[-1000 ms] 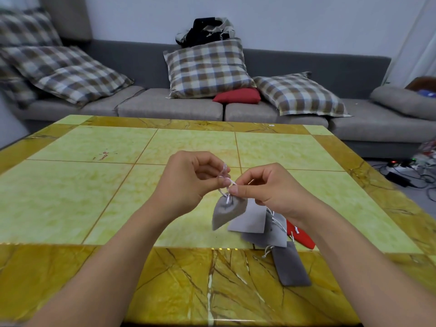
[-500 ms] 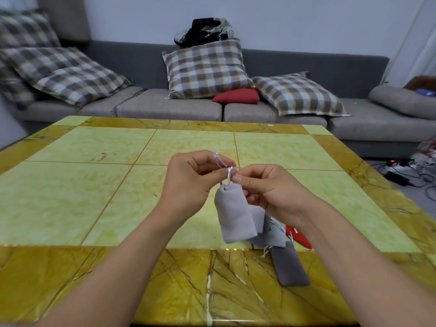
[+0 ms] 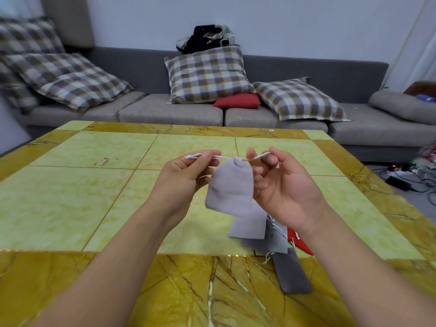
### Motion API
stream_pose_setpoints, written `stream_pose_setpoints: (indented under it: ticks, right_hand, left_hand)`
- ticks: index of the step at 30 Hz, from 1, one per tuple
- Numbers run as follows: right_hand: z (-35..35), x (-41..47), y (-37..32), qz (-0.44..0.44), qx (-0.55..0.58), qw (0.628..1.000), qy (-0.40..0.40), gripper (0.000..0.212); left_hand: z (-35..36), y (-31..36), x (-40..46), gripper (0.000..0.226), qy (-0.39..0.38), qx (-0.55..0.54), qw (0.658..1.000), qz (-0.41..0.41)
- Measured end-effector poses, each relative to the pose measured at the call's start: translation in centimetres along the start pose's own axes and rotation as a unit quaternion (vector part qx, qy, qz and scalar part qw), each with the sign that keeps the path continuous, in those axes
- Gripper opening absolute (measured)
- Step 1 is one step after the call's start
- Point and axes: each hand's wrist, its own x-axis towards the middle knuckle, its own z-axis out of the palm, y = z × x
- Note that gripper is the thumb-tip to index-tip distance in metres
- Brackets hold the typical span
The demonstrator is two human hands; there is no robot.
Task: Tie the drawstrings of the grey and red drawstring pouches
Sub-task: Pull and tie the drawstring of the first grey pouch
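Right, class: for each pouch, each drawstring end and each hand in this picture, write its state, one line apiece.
Light grey pouch: hanging, mouth cinched.
Drawstring: pulled taut sideways.
Left hand: pinches the left cord end.
Right hand: pinches the right cord end.
Pile of grey pouches: lying flat on the table.
Red pouch: mostly hidden.

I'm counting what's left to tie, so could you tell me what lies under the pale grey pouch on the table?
Under the pale grey pouch lie a mid-grey pouch, then a dark grey pouch. A red pouch pokes out rightward, mostly covered.
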Motion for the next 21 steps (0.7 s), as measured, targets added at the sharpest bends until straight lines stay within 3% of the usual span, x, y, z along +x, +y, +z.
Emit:
stream_pose_setpoints:
  ticks: [4,8,12,15,18,21]
  right_hand:
    - [-0.2,0.4,-0.4,-0.011,-0.057,0.998,0.036,0.03]
    - [-0.2,0.4,-1.1,-0.1,-0.228,0.966,0.066,0.035]
    - [-1.6,0.1,-0.9,-0.116,-0.46,0.878,0.068,0.016]
    - [-2.4,0.0,-1.0,-0.123,-0.636,0.76,0.049,0.028]
    - [-2.3,0.0,-0.8,-0.174,-0.728,0.659,0.073,0.016]
    - [-2.4,0.1,-0.6,-0.163,-0.77,0.612,0.07,0.019]
  left_hand:
    - [-0.1,0.0,0.2,0.02,0.05,-0.046,0.998,0.015]
    - [0.2,0.1,0.1,0.018,0.046,-0.046,0.998,0.008]
    - [-0.1,0.3,-0.2,0.017,-0.033,0.046,0.998,-0.001]
    - [-0.3,0.3,-0.4,0.016,-0.053,0.102,0.993,-0.008]
    - [-0.3,0.1,-0.6,0.013,-0.075,0.183,0.98,-0.018]
    - [-0.4,-0.1,-0.7,0.013,-0.102,0.284,0.953,-0.025]
